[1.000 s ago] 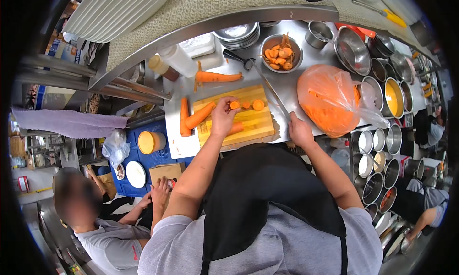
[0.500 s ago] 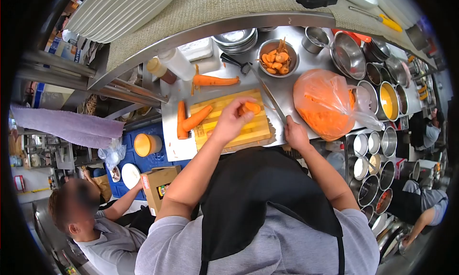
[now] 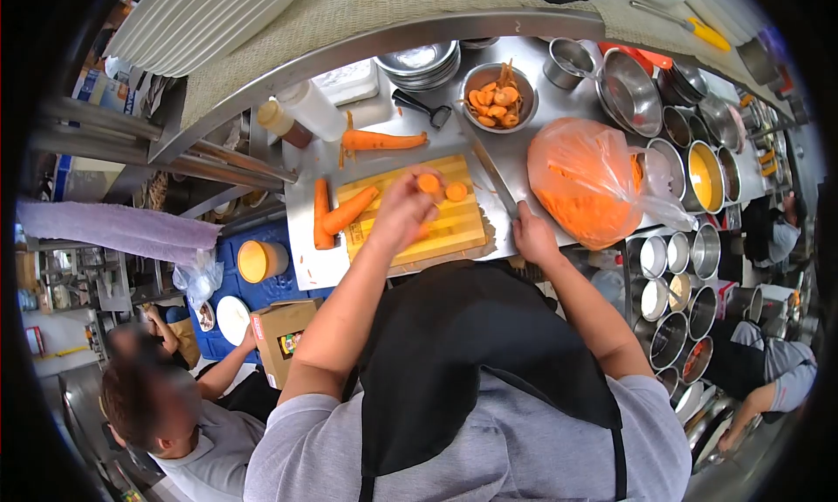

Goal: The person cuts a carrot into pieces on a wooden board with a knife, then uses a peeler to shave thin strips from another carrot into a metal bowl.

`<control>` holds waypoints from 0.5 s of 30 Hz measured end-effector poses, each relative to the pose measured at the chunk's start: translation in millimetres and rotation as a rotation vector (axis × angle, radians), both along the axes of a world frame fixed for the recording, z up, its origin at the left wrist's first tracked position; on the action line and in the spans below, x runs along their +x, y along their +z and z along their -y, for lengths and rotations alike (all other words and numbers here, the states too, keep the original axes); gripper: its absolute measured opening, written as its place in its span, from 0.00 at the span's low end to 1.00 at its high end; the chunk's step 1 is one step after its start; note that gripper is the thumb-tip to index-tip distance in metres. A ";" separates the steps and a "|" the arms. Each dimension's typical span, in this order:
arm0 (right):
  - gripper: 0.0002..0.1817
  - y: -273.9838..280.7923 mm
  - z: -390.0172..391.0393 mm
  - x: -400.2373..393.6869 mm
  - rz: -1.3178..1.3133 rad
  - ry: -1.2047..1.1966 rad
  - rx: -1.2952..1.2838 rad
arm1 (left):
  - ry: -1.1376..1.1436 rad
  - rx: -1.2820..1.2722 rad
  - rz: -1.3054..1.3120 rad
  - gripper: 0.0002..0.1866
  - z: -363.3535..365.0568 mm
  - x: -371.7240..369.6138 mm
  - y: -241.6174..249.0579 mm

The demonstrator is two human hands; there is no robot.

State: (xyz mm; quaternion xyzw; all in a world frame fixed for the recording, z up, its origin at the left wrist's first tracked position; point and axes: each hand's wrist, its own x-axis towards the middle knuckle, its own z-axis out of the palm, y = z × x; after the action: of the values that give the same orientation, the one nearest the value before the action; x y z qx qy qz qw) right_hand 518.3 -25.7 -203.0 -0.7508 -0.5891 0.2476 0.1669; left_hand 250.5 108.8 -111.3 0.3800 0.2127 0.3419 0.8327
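Note:
My left hand (image 3: pixel 403 212) is over the yellow-striped cutting board (image 3: pixel 454 227), its fingers closed on a round carrot piece (image 3: pixel 428 183). Another carrot piece (image 3: pixel 456 191) lies on the board to the right of the fingertips, and a bit of orange shows beneath the hand. In my right hand (image 3: pixel 534 236) is the handle of a knife (image 3: pixel 491 168), its blade pointing away from me along the board's right edge. Two peeled carrots lie at the left: one upright (image 3: pixel 323 214), one slanting (image 3: pixel 351 209) onto the board. Beyond the board rests a longer carrot (image 3: pixel 384 141).
A black peeler (image 3: pixel 423 109) lies near a metal bowl (image 3: pixel 531 77) of carrot ends. Right of the knife sits a plastic bag (image 3: pixel 580 183) of shredded carrot. Squeeze bottles (image 3: pixel 312 109) stand at the back left. A co-worker (image 3: pixel 188 406) holds a cardboard box (image 3: pixel 284 332) at lower left.
My left hand has moved left with a carrot piece, and another piece now shows on the board. My right hand still holds the knife in much the same position. The view has shifted slightly.

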 end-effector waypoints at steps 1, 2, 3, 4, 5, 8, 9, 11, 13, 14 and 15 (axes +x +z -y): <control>0.13 1.8 -1.4 1.5 -0.029 -0.003 -0.030 | -0.002 0.003 -0.003 0.20 -9.4 -4.4 -13.4; 0.14 2.8 -3.3 3.5 -0.057 -0.005 -0.059 | 0.087 -0.047 -0.086 0.20 -17.8 -8.1 -26.2; 0.14 1.6 -4.5 6.6 -0.058 -0.006 -0.055 | 0.176 -0.097 -0.168 0.20 -26.2 -8.4 -36.9; 0.15 -1.6 -4.3 10.6 -0.076 0.016 -0.038 | 0.175 -0.095 -0.170 0.20 -36.8 -3.7 -46.1; 0.15 -5.3 -3.6 14.5 -0.095 0.038 -0.023 | 0.171 0.183 -0.595 0.21 -47.5 3.3 -55.7; 0.16 -20.3 -5.2 26.1 -0.278 0.058 0.027 | 0.029 0.628 -1.232 0.23 -44.7 25.4 -44.0; 0.16 -19.3 -5.8 26.8 -0.279 0.061 0.029 | -0.113 0.791 -1.440 0.24 -43.2 30.1 -37.2; 0.16 -8.4 -9.6 29.0 -0.509 -0.025 -0.113 | -0.167 0.874 -1.483 0.25 -43.7 26.2 -68.5; 0.16 -9.0 -9.9 30.8 -0.535 -0.036 -0.126 | -0.225 0.970 -1.516 0.26 -47.1 30.5 -69.7; 0.16 -10.3 -10.1 31.4 -0.564 -0.045 -0.147 | -0.284 0.922 -1.549 0.26 -51.9 30.9 -69.5; 0.17 -12.7 -9.1 31.7 -0.572 -0.038 -0.112 | -0.345 0.867 -1.581 0.26 -53.2 32.9 -65.2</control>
State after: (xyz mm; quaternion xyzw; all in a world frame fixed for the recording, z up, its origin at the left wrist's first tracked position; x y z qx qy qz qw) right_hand 550.0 -16.7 -215.7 -0.6694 -0.4895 0.4782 0.2893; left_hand 283.5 162.0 -176.6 0.8089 0.5138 -0.0970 0.2687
